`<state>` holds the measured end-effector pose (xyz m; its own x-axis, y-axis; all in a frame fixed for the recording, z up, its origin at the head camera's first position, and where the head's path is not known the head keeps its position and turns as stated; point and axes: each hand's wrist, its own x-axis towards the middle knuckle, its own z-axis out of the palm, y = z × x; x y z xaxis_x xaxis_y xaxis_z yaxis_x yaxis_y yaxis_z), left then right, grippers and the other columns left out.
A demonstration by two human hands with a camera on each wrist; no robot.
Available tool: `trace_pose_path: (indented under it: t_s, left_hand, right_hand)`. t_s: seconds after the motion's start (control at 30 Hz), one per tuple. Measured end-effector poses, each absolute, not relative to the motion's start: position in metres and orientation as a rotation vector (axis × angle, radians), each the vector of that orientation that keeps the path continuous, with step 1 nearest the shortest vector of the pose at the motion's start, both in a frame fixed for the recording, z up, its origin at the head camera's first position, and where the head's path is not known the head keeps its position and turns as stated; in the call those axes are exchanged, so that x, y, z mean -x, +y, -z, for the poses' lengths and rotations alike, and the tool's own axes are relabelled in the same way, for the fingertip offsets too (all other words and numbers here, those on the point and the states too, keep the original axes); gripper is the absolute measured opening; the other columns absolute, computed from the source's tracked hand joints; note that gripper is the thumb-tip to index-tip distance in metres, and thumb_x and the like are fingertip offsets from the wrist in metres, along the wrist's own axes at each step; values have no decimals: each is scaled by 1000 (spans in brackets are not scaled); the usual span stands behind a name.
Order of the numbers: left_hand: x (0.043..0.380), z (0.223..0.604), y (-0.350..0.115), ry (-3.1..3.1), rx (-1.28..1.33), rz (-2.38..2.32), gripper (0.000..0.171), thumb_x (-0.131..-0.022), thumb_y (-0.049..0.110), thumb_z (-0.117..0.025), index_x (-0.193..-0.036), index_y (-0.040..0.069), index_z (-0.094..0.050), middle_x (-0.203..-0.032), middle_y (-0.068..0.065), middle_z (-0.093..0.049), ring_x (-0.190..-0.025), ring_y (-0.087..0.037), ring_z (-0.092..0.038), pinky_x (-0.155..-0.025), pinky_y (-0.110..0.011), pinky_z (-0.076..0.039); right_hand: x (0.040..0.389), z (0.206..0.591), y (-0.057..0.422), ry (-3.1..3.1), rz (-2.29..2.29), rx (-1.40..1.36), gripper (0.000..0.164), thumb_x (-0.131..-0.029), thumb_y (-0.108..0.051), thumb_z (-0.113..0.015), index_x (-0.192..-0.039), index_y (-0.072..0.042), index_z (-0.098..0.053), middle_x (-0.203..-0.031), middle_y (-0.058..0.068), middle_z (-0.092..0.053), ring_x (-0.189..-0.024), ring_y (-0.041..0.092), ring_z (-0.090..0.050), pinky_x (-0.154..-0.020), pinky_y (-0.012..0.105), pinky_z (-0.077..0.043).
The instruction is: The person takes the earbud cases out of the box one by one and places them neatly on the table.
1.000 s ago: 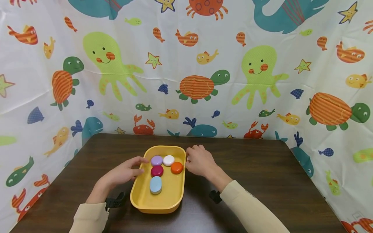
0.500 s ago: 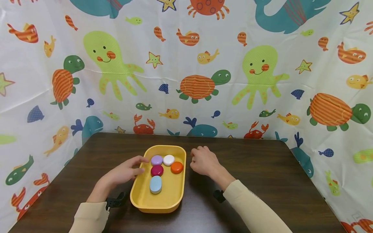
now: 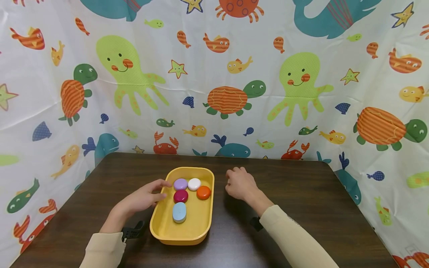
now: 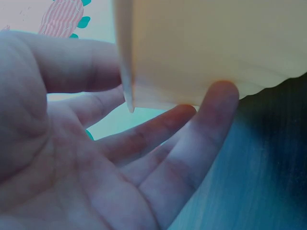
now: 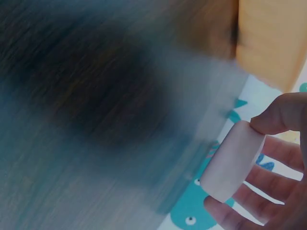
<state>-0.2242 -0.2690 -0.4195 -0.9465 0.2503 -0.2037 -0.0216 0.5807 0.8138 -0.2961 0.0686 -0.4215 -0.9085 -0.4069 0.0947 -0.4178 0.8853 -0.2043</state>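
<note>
My left hand (image 3: pixel 140 197) holds the left side of a yellow plastic tub (image 3: pixel 197 232), some fingers over its rim and others against the outer wall (image 4: pixel 192 52) in the left wrist view. Inside lie smooth rounded pieces: lavender (image 3: pixel 180 184), white (image 3: pixel 194 184), orange (image 3: pixel 203 192), magenta (image 3: pixel 180 195) and a thicker light blue one (image 3: pixel 179 212). To the right of the tub, my right hand (image 3: pixel 240 184) is raised over the table. Between its thumb and fingers it pinches a pale, smooth oblong piece (image 5: pixel 233 160), which the hand hides in the head view.
Under everything is a dark wood table (image 3: pixel 295 208). A white curtain (image 3: pixel 201 82) printed with sea animals hangs behind it and along both sides. Each wrist wears a black strap (image 3: pixel 133 230).
My right hand has moved away from the tub's right rim, off to the right. The left hand, the tub and its pieces stay in place.
</note>
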Motion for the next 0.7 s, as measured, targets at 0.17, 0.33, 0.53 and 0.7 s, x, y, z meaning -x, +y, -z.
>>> trace_pose_path:
  t_s: [0.17,0.33,0.53,0.7]
  left_hand:
    - [224,419,-269,2523,-197,-1298,46,-100,18,-63,-142,6,-50,-141,-21,-49,-118,-35,-55,-92,-53,-55]
    - [224,418,-269,2515,-210,-1311,47,-100,18,-62,-142,4,-49,-141,-21,-49,-118,-35,-55,-92,-53,-56]
    - [224,418,-269,2508,-201,-1319,47,-100,18,-62,-143,4,-48,-141,-21,-49,-118,-35,-55,-92,-54,-55]
    - [223,419,-270,2507,-188,-1322,46,-99,18,-63,-142,6,-50,-141,-20,-49,-119,-35,-55,-93,-53,-55]
  right_hand:
    - [300,425,72,-3013,-310,-618,27,-91,-21,-68,-115,-11,-70,-106,6,-64,-95,23,-52,-82,38,-55]
    - [304,431,75,-3015,-285,-601,24,-92,-22,-68,-114,-12,-70,-107,5,-64,-96,23,-53,-82,39,-55]
    - [306,435,80,-3015,-296,-601,23,-93,-20,-66,-114,-12,-69,-108,6,-63,-98,25,-53,-83,42,-55]
    - [308,437,84,-3011,-315,-608,24,-93,-20,-65,-115,-11,-69,-111,8,-63,-100,27,-54,-84,44,-55]
